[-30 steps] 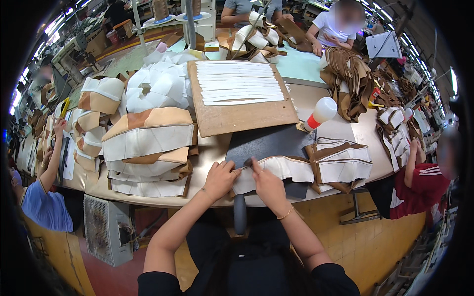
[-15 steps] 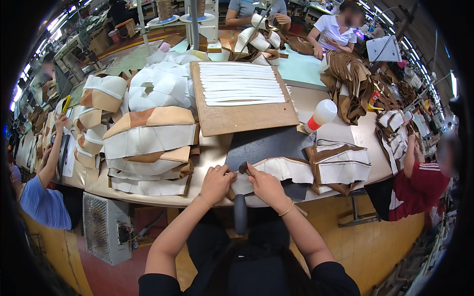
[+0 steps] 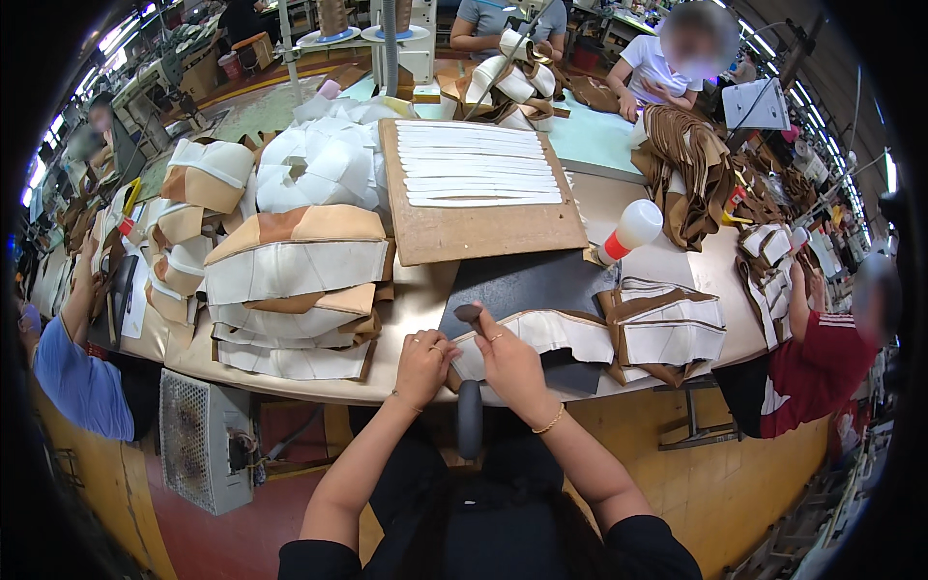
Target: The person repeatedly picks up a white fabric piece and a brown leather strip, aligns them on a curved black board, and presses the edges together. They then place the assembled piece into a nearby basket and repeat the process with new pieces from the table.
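Busy workshop, long beige worktop across mid-frame. Left of centre, tall stacks of white-and-tan cut pieces; above centre, wooden board with white strips laid in rows; right, smaller finished-looking pile. Bottom centre, dark mat under one white strip. Left hand closed, pinching that strip's near end; right hand closed round small dark-headed tool. Seemingly mid-run: many pieces still stacked.
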Motion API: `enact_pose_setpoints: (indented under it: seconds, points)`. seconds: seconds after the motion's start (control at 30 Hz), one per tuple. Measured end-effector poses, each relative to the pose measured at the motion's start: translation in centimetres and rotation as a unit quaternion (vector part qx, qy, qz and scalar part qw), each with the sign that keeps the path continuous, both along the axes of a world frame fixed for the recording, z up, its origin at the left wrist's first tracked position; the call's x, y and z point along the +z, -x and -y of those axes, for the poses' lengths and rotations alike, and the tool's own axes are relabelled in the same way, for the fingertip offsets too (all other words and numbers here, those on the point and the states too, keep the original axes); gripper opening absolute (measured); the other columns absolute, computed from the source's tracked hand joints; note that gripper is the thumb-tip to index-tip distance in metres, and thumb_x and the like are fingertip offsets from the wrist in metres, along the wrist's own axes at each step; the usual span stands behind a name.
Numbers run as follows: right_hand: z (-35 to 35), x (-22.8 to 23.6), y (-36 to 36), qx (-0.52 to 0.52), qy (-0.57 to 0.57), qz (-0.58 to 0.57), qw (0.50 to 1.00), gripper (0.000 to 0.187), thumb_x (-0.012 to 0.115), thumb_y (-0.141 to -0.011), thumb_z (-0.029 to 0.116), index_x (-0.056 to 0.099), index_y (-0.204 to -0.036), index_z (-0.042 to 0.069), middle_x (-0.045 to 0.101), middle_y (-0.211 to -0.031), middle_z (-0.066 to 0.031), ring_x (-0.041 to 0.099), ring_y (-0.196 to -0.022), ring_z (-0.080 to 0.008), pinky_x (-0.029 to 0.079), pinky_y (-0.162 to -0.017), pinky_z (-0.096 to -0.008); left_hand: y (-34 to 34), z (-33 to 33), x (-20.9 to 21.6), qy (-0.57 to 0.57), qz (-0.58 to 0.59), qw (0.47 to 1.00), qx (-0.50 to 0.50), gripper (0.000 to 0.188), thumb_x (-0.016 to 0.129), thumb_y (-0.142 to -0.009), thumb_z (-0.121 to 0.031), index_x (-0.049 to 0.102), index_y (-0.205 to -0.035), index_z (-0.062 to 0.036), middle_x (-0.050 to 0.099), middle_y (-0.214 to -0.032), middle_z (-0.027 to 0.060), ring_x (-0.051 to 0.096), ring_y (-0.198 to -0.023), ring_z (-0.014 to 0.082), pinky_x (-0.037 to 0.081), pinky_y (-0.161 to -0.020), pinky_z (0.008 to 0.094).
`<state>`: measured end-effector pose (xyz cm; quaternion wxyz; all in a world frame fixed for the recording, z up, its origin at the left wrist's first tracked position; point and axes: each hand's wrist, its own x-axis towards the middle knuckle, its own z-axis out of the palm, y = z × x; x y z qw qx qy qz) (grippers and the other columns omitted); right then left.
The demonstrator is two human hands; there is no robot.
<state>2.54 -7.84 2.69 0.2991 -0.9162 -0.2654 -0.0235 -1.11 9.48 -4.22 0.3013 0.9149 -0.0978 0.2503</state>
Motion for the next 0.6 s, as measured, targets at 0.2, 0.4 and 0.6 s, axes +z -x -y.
enact_pose_setpoints:
  seconds: [0.2, 0.4, 0.6]
  points:
    - [-0.2, 1.8, 0.0, 0.041, 0.071, -0.018, 0.996, 0.049, 0.054, -0.097, 0.026, 0.046, -0.145, 0.017, 0.066, -0.080, -0.0163, 0.067, -0.067, -0.0375, 0.055, -0.060, -0.0475, 0.4, 0.0, -0.8, -0.012, 0.002, 0.999, 0.043, 0.014, 0.075, -0.079, -0.018, 0.067, -0.081, -0.0063, 0.060, -0.088, 0.0054, 0.058, -0.085, 0.0250, 0.042, -0.079, 0.0393]
    - [-1.0, 0.9, 0.6, 0.040, 0.101, -0.071, 0.991, 0.049, 0.053, -0.098, 0.024, 0.045, -0.145, 0.014, 0.067, -0.090, -0.0169, 0.066, -0.076, -0.0386, 0.053, -0.065, -0.0465, 0.7, 0.3, -1.1, -0.024, 0.035, 0.997, 0.070, 0.017, 0.076, -0.078, -0.022, 0.065, -0.080, -0.0087, 0.058, -0.085, 0.0045, 0.057, -0.084, 0.0248, 0.040, -0.079, 0.0403]
    - [-1.5, 1.8, 1.3, 0.027, 0.013, -0.038, 0.999, 0.048, 0.052, -0.098, 0.026, 0.046, -0.145, 0.017, 0.066, -0.088, -0.0160, 0.066, -0.074, -0.0376, 0.053, -0.064, -0.0479, 1.2, 0.8, -1.5, 0.007, 0.013, 0.993, 0.117, 0.023, 0.078, -0.078, -0.026, 0.062, -0.082, -0.0096, 0.056, -0.082, 0.0042, 0.055, -0.082, 0.0251, 0.038, -0.079, 0.0408]
